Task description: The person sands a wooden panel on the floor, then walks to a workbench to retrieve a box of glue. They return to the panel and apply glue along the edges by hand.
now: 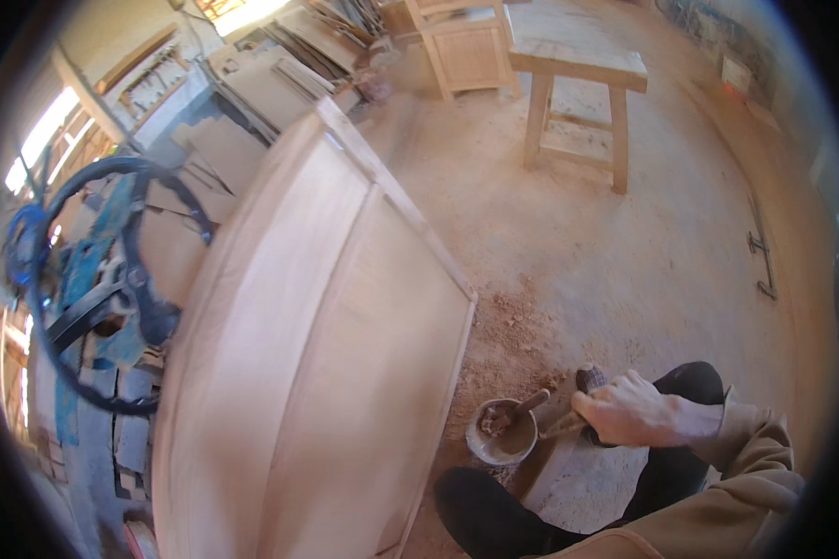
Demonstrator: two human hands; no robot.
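Note:
My right hand (629, 410) reaches in from the lower right in a tan sleeve, its fingers closed. A narrow brown piece (561, 426) sticks out from under the fingers toward the bowl; its kind is not clear. Just beyond the fingers is a dark, striped, rounded thing (590, 378), partly covered. The small round bowl (502, 458) holds brown paste (496, 424), and a tool with a wooden handle (534, 402) leans in it. To the left stands a large pale wooden panel (345, 307) with a framed edge. My left hand is out of view.
A dark-rimmed handwheel (47, 317) on a blue machine stands at the far left. Ahead are a wooden stool (578, 65) and a wooden cabinet (471, 56). Sawdust (513, 326) lies on the floor. My dark shoe (485, 512) is beside the bowl.

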